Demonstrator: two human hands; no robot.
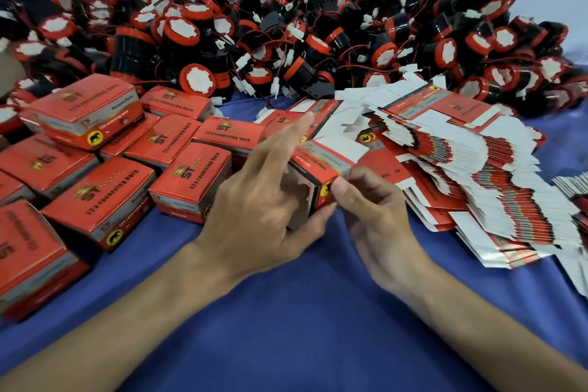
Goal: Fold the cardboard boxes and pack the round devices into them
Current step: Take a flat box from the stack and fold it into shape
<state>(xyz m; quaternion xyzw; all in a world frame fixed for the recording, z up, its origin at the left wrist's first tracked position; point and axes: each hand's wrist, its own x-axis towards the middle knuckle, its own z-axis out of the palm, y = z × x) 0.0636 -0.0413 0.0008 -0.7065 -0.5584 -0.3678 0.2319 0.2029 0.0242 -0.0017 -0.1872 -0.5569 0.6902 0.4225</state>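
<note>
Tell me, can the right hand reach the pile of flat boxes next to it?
Probably yes. The pile of flat boxes lies just beside the right hand with nothing between them, but that hand is pinching the half-folded box, so it would need to let go first.

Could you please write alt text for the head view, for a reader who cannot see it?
A half-folded red box is held over a blue cloth, the left hand gripping it, the right hand pinching its end. To the left lie closed boxes, to the right flat boxes, heaped round devices behind.
</note>
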